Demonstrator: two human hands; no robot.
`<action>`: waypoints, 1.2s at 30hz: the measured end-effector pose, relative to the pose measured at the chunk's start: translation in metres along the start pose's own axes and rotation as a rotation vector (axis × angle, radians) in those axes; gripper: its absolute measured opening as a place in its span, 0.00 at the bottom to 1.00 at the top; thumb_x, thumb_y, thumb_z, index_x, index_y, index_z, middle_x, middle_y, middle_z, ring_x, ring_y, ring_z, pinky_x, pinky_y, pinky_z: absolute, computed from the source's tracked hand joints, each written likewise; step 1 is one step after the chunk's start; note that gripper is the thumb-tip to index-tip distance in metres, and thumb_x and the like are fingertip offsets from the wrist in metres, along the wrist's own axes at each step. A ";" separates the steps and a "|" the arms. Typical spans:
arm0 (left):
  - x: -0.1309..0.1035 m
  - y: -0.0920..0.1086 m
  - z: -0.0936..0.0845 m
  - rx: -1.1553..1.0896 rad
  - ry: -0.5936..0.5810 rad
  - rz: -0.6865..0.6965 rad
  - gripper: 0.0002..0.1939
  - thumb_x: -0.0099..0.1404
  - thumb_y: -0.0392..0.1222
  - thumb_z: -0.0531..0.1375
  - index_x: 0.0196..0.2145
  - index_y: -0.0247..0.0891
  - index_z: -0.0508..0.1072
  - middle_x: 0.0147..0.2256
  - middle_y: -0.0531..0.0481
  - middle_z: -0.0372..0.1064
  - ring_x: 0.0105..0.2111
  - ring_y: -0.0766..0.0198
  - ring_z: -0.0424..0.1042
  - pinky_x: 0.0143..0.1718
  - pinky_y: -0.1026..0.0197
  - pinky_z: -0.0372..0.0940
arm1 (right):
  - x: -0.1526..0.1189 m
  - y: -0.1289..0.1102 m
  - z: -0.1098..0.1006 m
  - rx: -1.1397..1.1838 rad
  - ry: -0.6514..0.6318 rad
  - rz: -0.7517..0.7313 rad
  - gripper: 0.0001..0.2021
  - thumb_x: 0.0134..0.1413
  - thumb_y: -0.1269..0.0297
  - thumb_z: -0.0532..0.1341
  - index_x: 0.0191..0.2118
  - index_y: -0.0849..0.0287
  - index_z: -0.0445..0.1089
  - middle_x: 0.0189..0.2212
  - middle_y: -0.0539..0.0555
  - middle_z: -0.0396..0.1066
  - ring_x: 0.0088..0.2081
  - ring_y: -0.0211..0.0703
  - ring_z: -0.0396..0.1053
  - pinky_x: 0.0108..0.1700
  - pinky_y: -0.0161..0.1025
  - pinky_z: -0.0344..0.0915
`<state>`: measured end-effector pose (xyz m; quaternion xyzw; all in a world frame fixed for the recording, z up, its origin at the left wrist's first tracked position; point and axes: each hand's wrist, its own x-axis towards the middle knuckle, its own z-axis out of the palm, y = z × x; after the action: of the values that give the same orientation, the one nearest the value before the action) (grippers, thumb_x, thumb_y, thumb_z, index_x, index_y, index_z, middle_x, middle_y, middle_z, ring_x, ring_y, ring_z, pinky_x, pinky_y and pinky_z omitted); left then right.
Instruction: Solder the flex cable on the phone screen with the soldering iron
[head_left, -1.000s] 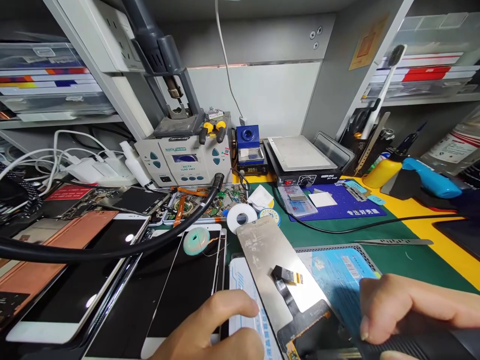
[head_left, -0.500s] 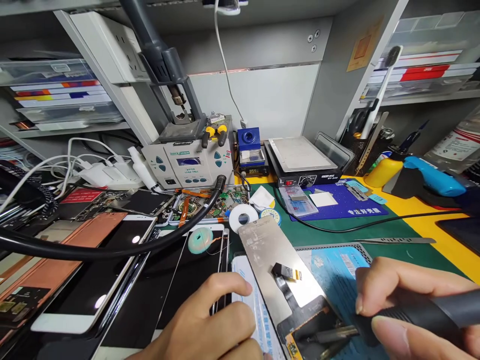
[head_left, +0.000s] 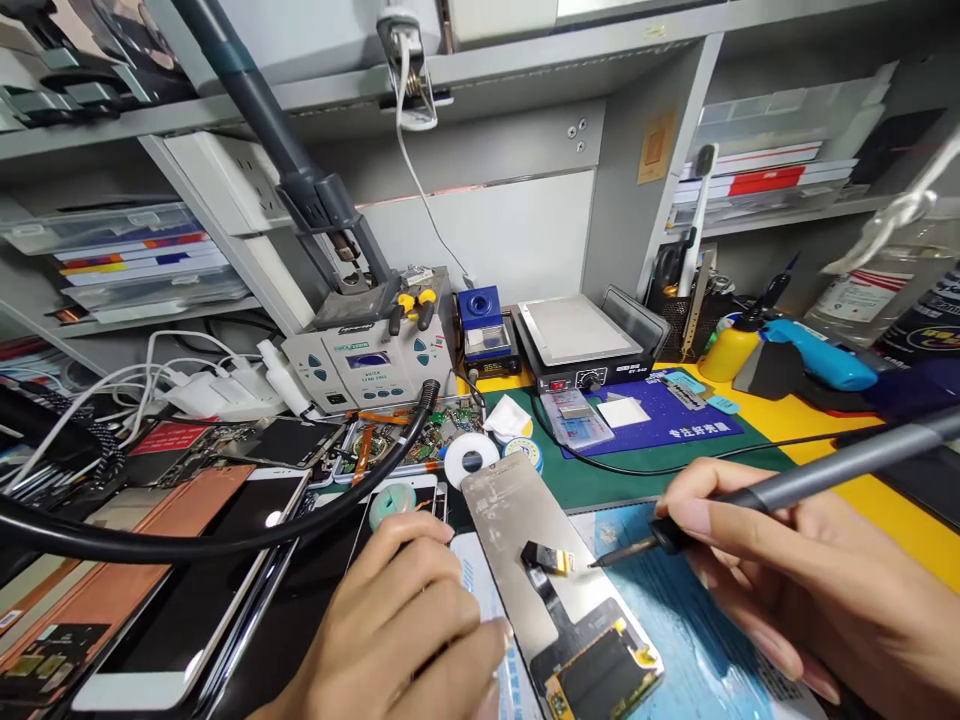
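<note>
My right hand (head_left: 765,560) grips a dark pen-shaped tool (head_left: 817,465) with a thin metal tip. That tip points left, close to the end of a small flex connector (head_left: 553,560) on the back of a silver screen panel (head_left: 517,510). A dark module with gold edges (head_left: 600,675) forms the panel's lower end. My left hand (head_left: 412,630) is at the panel's left side, over a white printed sheet (head_left: 471,565); its fingers are curled, and whether they hold anything is hidden.
Phone screens (head_left: 187,570) lie at left under a thick black hose (head_left: 225,545). Behind stand a grey soldering station (head_left: 367,365), a blue iron holder (head_left: 480,320) and a hot plate (head_left: 577,330). Tape rolls (head_left: 470,461) sit beyond the panel.
The view has shifted. My right hand has brought the tool up from the module to near the connector, its tip now pointing left. My left hand's forefinger is more curled.
</note>
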<state>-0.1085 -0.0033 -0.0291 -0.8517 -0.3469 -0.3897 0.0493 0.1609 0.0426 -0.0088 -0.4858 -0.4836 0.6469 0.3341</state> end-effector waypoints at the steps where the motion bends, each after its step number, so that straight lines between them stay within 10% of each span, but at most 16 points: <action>1: 0.002 -0.003 0.000 -0.014 0.008 0.012 0.12 0.56 0.22 0.58 0.33 0.35 0.76 0.26 0.52 0.69 0.31 0.63 0.64 0.45 0.47 0.67 | 0.001 -0.001 0.000 0.016 -0.006 -0.011 0.21 0.55 0.41 0.63 0.28 0.55 0.67 0.11 0.43 0.58 0.12 0.29 0.47 0.12 0.24 0.48; 7: 0.024 -0.005 0.004 -0.084 -0.007 -0.020 0.11 0.59 0.24 0.58 0.39 0.31 0.73 0.33 0.43 0.68 0.35 0.58 0.63 0.37 0.51 0.63 | 0.005 0.001 -0.003 0.096 0.000 -0.064 0.18 0.53 0.46 0.67 0.30 0.56 0.68 0.16 0.41 0.59 0.12 0.29 0.52 0.10 0.25 0.53; 17: 0.057 0.010 0.000 0.001 -0.384 -0.153 0.06 0.65 0.33 0.57 0.39 0.37 0.72 0.38 0.47 0.66 0.40 0.57 0.63 0.44 0.49 0.61 | 0.005 -0.005 -0.003 0.138 -0.042 -0.061 0.16 0.54 0.52 0.67 0.28 0.57 0.66 0.17 0.42 0.66 0.11 0.27 0.56 0.10 0.23 0.55; 28: 0.035 -0.001 0.013 -0.073 -0.188 -0.110 0.08 0.65 0.29 0.57 0.38 0.36 0.75 0.35 0.46 0.69 0.38 0.57 0.64 0.40 0.51 0.62 | 0.006 0.003 -0.001 0.064 -0.080 -0.029 0.19 0.53 0.45 0.67 0.36 0.56 0.69 0.10 0.40 0.61 0.11 0.29 0.52 0.13 0.25 0.55; 36: 0.033 -0.010 0.023 -0.004 -0.147 -0.039 0.07 0.65 0.30 0.58 0.38 0.37 0.75 0.32 0.47 0.71 0.35 0.59 0.67 0.39 0.52 0.65 | -0.001 -0.001 0.016 -0.024 0.157 -0.058 0.25 0.45 0.38 0.69 0.28 0.57 0.69 0.09 0.41 0.60 0.11 0.26 0.51 0.14 0.24 0.47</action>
<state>-0.0852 0.0306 -0.0234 -0.8711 -0.3654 -0.3279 0.0142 0.1463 0.0373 -0.0070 -0.5247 -0.4773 0.5912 0.3838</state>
